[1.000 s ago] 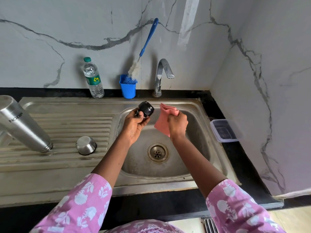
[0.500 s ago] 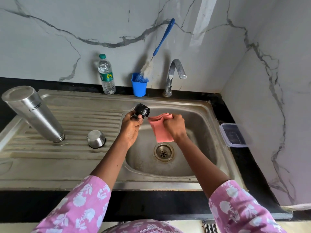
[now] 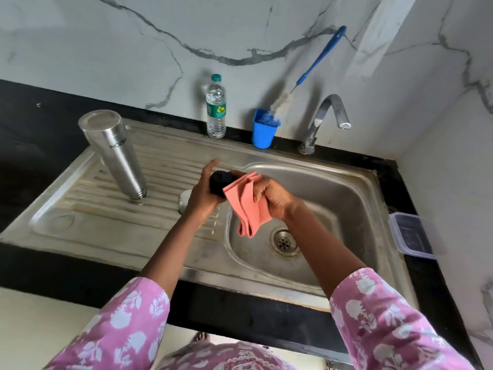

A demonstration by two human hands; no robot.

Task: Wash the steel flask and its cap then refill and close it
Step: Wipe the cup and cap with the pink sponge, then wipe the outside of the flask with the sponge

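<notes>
The black cap is held in the air over the line where the drainboard meets the basin. It is gripped in the left hand, whose palm and fingers are wrapped round its left side while 1 finger is stretched upward. A folded pink cloth is laid against the cap's right side and is clamped in the right hand; the fingers are closed over its upper part and the lower folds are left hanging over the basin. The steel flask is stood mouth-down on the ribbed drainboard, toward its back-left corner, base uppermost and well apart from both hands. A small round steel piece is seen on the drainboard near its right edge, mostly hidden behind the left hand. The drain is set in the basin floor, below the hanging cloth. Along the back edge of the black counter, a water bottle with a green top is stood, and just to its right a blue cup from which a bottle brush is leaned against the marble wall. The tap is fixed at the back-right corner, its spout turned over the basin. A clear plastic container is placed at the counter's right edge. Pink floral sleeves are seen at the bottom.
</notes>
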